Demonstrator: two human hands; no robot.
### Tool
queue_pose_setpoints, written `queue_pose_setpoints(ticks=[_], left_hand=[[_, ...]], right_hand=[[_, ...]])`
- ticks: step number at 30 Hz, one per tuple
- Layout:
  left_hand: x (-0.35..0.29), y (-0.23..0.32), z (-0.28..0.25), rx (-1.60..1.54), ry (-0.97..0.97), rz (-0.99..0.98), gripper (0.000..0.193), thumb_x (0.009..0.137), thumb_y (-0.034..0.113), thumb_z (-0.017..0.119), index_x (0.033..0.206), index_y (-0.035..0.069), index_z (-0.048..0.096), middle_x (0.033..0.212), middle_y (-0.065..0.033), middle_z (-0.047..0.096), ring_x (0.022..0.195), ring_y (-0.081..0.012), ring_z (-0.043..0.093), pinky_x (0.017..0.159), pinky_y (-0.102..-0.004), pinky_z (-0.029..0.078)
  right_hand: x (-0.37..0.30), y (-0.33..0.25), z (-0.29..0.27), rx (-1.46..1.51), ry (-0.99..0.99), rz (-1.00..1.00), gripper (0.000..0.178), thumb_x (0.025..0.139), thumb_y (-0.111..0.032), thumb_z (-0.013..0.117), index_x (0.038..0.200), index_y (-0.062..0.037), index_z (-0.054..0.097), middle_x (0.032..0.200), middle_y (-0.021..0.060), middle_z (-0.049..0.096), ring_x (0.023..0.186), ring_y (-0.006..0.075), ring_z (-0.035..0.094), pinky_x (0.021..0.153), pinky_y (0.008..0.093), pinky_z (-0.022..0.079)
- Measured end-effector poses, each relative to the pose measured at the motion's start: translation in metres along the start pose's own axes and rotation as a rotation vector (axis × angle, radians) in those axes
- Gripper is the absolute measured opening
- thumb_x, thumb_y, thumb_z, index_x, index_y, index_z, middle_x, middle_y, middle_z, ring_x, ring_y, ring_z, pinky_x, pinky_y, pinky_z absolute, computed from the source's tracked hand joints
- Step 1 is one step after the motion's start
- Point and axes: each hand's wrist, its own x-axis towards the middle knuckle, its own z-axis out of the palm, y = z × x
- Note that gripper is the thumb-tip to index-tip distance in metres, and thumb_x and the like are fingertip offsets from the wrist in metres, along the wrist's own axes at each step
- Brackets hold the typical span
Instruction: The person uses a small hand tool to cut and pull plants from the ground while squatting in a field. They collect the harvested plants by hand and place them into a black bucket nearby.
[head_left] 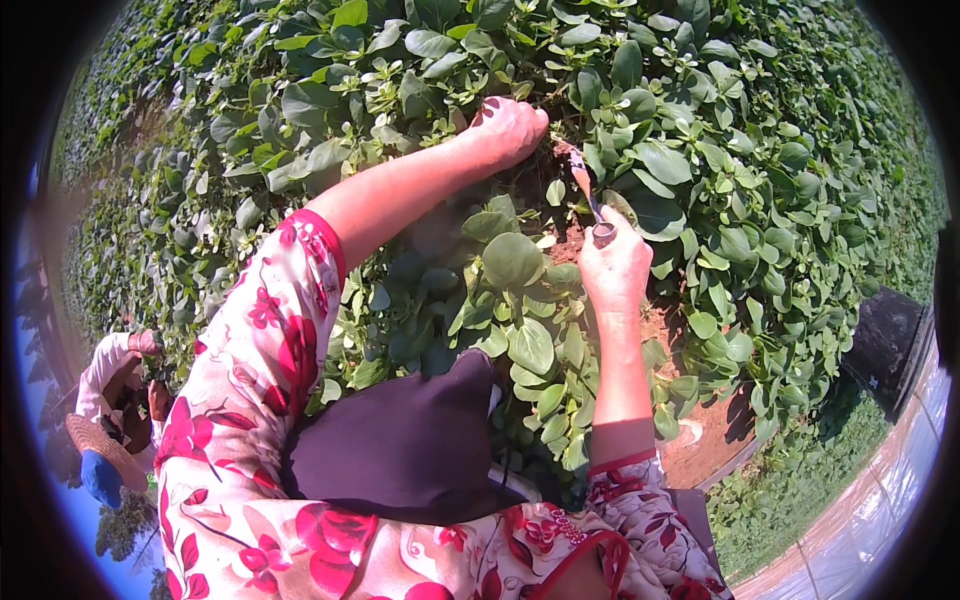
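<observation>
Reaching diagonally inward, left hand point(508, 132) knuckles-up among leaves point(512, 260), fingertips hidden, grip undeterminable, right hand point(613, 268) clenched around tool point(582, 178), right forearm extended straight ahead

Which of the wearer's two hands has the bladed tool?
The right hand, gripping the bladed tool by its handle end; the left hand, farther forward among the leafy plants, shows no tool.

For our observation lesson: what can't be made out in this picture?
Head view:
- Bare left hand: what it grasps, hidden by its knuckles.
- Slim metal-bladed tool: handle, mostly covered by the bare right hand.
- Pale-sleeved co-worker's hand: too small to tell what it holds.
- Glossy pale sheeting: cut off by the rim.
</observation>
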Motion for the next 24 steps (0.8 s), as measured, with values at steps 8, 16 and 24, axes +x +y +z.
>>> queue_pose_setpoints(ticks=[8,16,24], left_hand=[[-0.001,-0.003,0.008,-0.087,0.152,0.025,0.012,0.074,0.017,0.056,0.068,0.009,0.049,0.056,-0.0061,0.046,0.046,-0.0189,0.052,0.037,-0.0348,0.04],[-0.002,-0.006,0.017,0.021,0.197,0.027,0.01,0.077,0.018,0.053,0.072,0.009,0.052,0.058,-0.0084,0.053,0.048,-0.0203,0.057,0.037,-0.0357,0.041],[0.0,-0.007,0.026,0.092,0.22,0.066,0.009,0.078,0.016,0.053,0.075,0.008,0.056,0.06,-0.0099,0.057,0.049,-0.0221,0.061,0.038,-0.0368,0.044]], right_hand=[[-0.007,-0.016,0.001,0.057,0.04,0.088,0.03,0.076,-0.009,0.066,0.105,0.0,0.066,0.08,0.0163,0.069,0.073,0.0228,0.068,0.071,0.0314,0.051],[-0.003,-0.029,0.013,-0.004,-0.053,0.145,0.025,0.078,-0.011,0.06,0.102,-0.0047,0.066,0.08,0.0216,0.065,0.078,0.0362,0.065,0.071,0.041,0.05],[-0.018,-0.015,0.065,0.15,0.154,0.119,0.027,0.077,-0.008,0.059,0.104,-0.0078,0.064,0.084,0.02,0.066,0.08,0.0377,0.064,0.07,0.0445,0.05]])
